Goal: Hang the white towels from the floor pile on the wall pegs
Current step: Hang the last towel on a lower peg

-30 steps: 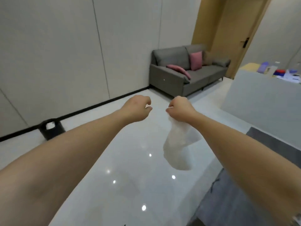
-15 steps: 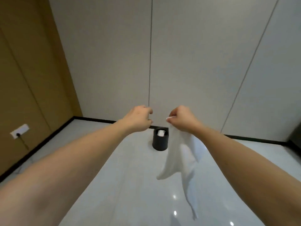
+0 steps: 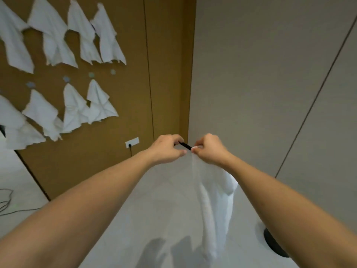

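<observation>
I hold a white towel (image 3: 222, 202) by its top corner in front of me, and it hangs down toward the pale floor. My right hand (image 3: 209, 149) pinches that corner. My left hand (image 3: 168, 148) is closed right beside it, thumb touching the same corner. On the brown wall at the upper left, several white towels (image 3: 104, 35) hang in two rows, blurred by motion. Between the rows sit small round grey pegs (image 3: 113, 72) with nothing on them. The floor pile is out of view.
A black round bin (image 3: 274, 245) stands on the floor at the lower right, under my right forearm. A white wall socket (image 3: 132, 142) with a cord sits low on the brown wall. Loose cables (image 3: 5, 202) lie at the far left. Grey wall panels (image 3: 270, 84) fill the right.
The view has swung left, from the sofa and the bin to the brown wall with the hung towels. My hands have closed together on the towel's top corner.
</observation>
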`<state>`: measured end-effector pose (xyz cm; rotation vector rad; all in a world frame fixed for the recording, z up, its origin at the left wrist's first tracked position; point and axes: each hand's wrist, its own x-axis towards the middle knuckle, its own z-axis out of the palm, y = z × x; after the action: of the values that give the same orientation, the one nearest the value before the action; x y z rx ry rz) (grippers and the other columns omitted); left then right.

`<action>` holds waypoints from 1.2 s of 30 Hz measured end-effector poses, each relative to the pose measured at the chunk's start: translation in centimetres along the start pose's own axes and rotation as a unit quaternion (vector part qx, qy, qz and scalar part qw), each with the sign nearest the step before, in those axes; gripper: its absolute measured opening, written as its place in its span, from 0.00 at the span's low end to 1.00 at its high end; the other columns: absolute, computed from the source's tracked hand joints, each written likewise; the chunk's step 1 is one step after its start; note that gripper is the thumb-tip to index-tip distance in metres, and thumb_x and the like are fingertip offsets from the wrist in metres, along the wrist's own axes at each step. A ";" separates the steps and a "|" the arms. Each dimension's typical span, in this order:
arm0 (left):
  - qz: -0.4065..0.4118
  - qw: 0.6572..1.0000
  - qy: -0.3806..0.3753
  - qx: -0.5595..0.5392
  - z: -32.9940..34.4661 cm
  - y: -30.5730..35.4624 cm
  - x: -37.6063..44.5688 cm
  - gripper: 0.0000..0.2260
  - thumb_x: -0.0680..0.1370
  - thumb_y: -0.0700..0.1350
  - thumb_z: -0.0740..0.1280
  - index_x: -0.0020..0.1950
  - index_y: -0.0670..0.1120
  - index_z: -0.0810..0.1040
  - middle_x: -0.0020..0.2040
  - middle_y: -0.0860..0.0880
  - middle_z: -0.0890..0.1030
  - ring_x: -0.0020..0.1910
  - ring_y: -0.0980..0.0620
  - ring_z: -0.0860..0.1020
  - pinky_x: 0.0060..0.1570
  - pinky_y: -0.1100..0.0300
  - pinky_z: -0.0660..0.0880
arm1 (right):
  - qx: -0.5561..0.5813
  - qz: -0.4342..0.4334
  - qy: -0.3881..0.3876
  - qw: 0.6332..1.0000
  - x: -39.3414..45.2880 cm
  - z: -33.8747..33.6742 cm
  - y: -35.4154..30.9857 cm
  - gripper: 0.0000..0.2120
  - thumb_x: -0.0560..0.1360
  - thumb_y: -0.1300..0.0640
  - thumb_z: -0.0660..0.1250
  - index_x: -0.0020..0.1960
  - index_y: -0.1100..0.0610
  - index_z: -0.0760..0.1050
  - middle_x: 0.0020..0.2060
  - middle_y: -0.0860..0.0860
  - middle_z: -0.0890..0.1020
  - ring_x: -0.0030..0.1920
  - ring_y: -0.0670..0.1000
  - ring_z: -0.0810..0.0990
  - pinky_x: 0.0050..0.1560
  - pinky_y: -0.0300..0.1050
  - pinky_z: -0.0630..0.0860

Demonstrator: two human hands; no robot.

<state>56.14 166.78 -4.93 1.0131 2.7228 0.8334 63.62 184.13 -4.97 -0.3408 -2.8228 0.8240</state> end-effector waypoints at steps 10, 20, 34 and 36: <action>-0.041 0.989 -0.023 -0.140 -6.2 -13.0 18.0 0.14 0.70 0.44 0.75 0.53 0.50 0.79 0.49 0.50 0.83 0.52 0.51 0.80 0.55 0.53 0.76 | 0.018 -0.117 -0.095 0.988 24.5 6.1 -6.0 0.08 0.69 0.55 0.74 0.31 0.50 0.80 0.27 0.44 0.79 0.30 0.42 0.75 0.27 0.37 0.67; -0.103 0.978 0.001 -0.182 -14.6 -26.9 34.3 0.08 0.72 0.44 0.73 0.39 0.46 0.75 0.35 0.52 0.71 0.37 0.54 0.70 0.37 0.59 0.62 | 0.057 -0.175 -0.141 0.973 47.5 10.2 -11.7 0.11 0.73 0.48 0.73 0.40 0.56 0.83 0.37 0.56 0.82 0.35 0.50 0.78 0.34 0.45 0.72; -0.205 0.969 0.128 -0.049 -21.3 -43.8 53.6 0.11 0.74 0.57 0.72 0.43 0.49 0.84 0.39 0.54 0.82 0.40 0.56 0.78 0.41 0.62 0.74 | 0.077 -0.234 -0.267 0.931 79.7 18.6 -11.4 0.15 0.74 0.44 0.71 0.39 0.56 0.81 0.33 0.48 0.80 0.33 0.46 0.78 0.34 0.40 0.71; -0.215 0.963 0.161 -0.019 -22.6 -45.2 56.0 0.10 0.75 0.55 0.71 0.46 0.49 0.84 0.42 0.52 0.83 0.43 0.55 0.79 0.44 0.62 0.74 | 0.093 -0.246 -0.276 0.924 84.1 19.2 -11.7 0.16 0.75 0.45 0.71 0.41 0.59 0.81 0.36 0.50 0.80 0.37 0.49 0.79 0.37 0.42 0.72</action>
<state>-19.29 163.79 -5.76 0.2656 3.0026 1.0292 -23.37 187.38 -5.40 0.7134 -3.0399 1.1892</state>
